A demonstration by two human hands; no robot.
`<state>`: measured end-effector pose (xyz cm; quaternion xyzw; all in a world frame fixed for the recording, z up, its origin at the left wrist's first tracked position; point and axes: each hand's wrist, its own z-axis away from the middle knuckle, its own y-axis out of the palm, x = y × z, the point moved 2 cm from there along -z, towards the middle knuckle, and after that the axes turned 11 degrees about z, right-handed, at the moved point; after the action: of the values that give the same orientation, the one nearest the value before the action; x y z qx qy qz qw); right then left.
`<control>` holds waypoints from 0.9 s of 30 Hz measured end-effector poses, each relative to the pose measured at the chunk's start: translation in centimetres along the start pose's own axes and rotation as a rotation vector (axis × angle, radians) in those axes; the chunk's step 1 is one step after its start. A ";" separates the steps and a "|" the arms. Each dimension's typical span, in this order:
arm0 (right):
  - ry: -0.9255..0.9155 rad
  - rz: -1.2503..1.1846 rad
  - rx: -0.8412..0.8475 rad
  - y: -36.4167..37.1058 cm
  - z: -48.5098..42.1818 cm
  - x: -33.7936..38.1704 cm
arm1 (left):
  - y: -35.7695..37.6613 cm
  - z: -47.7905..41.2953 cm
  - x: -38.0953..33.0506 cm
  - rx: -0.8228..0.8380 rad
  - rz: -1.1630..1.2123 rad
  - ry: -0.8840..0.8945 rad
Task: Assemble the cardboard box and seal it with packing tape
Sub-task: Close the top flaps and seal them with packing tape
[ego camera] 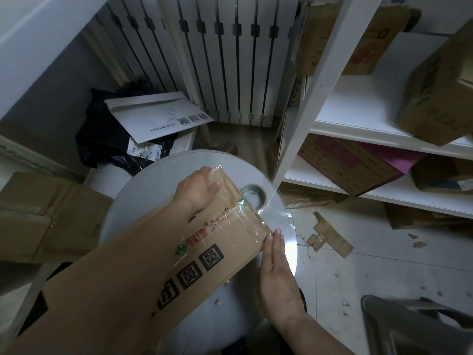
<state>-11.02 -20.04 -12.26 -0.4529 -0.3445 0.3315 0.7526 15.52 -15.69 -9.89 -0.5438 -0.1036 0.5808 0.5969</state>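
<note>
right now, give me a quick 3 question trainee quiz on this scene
1. True or false: the tape roll lies on the round table.
2. Which hand presses flat on the far end of the box? A) left B) right
3. Fill in: clear ___ is stuck over the box's far end.

Key: 1 true; 2 A, the left hand, while the right hand lies along the box's right edge; 3 tape.

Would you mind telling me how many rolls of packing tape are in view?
1. The tape roll lies flat on the round table, just beyond the cardboard box, near the left hand. Others may be hidden behind clutter.
</note>
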 end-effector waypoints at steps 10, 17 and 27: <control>0.063 -0.143 0.067 -3.0 0.4 0.7 | -1.4 1.2 0.4 0.042 -0.122 -0.155; 0.527 -0.949 0.431 -2.1 1.4 5.6 | -4.3 6.9 9.2 0.091 -0.081 -0.393; 0.313 -0.899 0.356 -4.4 -0.3 11.1 | -7.9 13.4 13.9 -0.155 0.127 -0.437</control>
<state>-3.90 -12.77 -5.93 -0.1690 -0.3266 -0.0434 0.9289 14.23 4.66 -5.67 -0.4548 -0.2401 0.7113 0.4792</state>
